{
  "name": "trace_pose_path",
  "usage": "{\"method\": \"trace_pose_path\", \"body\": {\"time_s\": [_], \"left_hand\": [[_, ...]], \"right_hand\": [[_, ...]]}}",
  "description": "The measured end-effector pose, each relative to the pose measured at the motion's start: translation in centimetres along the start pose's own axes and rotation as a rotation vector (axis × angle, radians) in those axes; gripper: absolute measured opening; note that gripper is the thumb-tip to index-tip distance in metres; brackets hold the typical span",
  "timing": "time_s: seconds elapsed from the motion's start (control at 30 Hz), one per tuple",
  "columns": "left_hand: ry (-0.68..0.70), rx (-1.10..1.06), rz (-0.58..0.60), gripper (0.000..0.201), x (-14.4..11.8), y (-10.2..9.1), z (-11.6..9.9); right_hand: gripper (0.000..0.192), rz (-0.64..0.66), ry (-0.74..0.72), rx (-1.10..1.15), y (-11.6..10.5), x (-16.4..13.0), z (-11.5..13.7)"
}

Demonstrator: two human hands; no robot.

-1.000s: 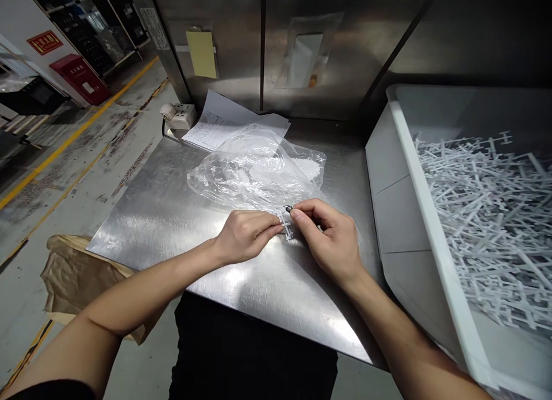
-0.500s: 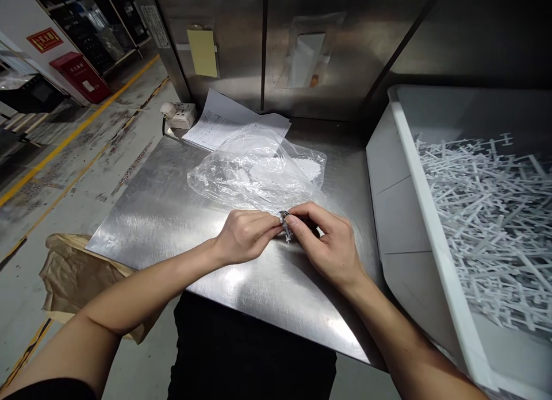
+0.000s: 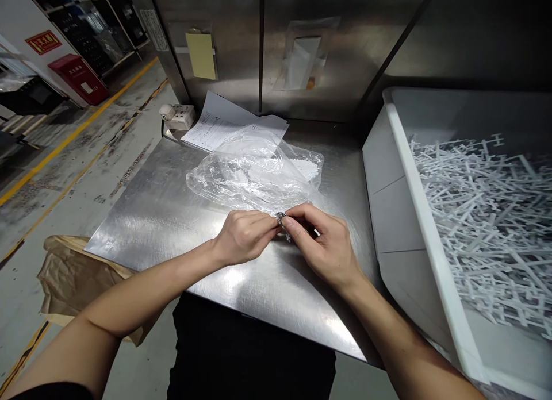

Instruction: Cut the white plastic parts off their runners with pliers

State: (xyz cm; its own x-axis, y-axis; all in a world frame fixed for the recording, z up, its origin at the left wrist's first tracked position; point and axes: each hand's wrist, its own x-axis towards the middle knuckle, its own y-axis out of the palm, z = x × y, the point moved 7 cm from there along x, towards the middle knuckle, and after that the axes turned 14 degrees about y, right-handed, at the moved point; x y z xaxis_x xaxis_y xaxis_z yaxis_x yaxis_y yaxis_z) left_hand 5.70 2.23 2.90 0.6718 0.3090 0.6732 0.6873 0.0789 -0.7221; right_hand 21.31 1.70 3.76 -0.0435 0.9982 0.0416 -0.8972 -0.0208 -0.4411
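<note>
Both hands pinch one small white plastic piece [image 3: 284, 227]: left hand [image 3: 244, 236], right hand [image 3: 321, 245], fingers clamped on it. Bin [image 3: 425, 227] full of sprues; most work likely left.

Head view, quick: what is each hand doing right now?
Left hand: closed, fingertips pinching the small white plastic piece.
Right hand: closed, pinching the same piece; a small dark ring sits at its fingertips.

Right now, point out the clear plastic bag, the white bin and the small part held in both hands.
clear plastic bag [image 3: 252, 173], head view, crumpled middle of the film.
white bin [image 3: 425, 227], head view, near rim.
small part [image 3: 282, 222], head view, the bit showing between the fingertips.
</note>
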Motion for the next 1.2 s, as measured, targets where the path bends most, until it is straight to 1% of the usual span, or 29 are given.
{"method": "trace_pose_path", "body": {"time_s": [0.17,0.27,0.4,0.53,0.6,0.67,0.8,0.9,1.03,1.2], "left_hand": [[0.024,0.059,0.019,0.031,0.1,0.2,-0.3],[0.027,0.079,0.030,0.030,0.1,0.2,-0.4],[0.017,0.107,0.048,0.029,0.1,0.4,-0.5],[0.017,0.094,0.046,0.024,0.1,0.4,-0.6],[0.008,0.071,0.029,0.021,0.2,0.1,-0.4],[-0.019,0.049,-0.013,0.020,0.3,-0.7,0.0],[-0.152,-0.081,-0.123,0.024,0.3,-2.6,1.7],[-0.223,-0.190,-0.166,0.030,0.3,-3.3,2.5],[-0.173,-0.254,-0.158,0.032,0.5,-3.1,2.4],[-0.139,-0.252,-0.142,0.028,0.5,-2.7,2.2]], "right_hand": [[0.018,-0.008,0.036,0.012,0.0,0.0,-0.3],[0.020,-0.017,0.101,0.032,0.1,0.2,-1.1],[0.026,0.005,0.187,0.101,0.5,0.7,-2.4],[0.030,0.004,0.217,0.151,0.5,1.1,-2.7],[0.029,-0.009,0.198,0.182,0.2,1.1,-2.3],[0.027,-0.025,0.168,0.217,-0.3,1.1,-1.9],[0.023,-0.044,0.136,0.251,-1.2,1.1,-1.3],[0.020,-0.026,0.102,0.234,-1.2,1.1,-1.1],[0.015,-0.016,0.022,0.162,-1.1,0.9,-0.7],[0.014,-0.007,-0.033,0.095,-1.0,0.7,-0.3]]}}
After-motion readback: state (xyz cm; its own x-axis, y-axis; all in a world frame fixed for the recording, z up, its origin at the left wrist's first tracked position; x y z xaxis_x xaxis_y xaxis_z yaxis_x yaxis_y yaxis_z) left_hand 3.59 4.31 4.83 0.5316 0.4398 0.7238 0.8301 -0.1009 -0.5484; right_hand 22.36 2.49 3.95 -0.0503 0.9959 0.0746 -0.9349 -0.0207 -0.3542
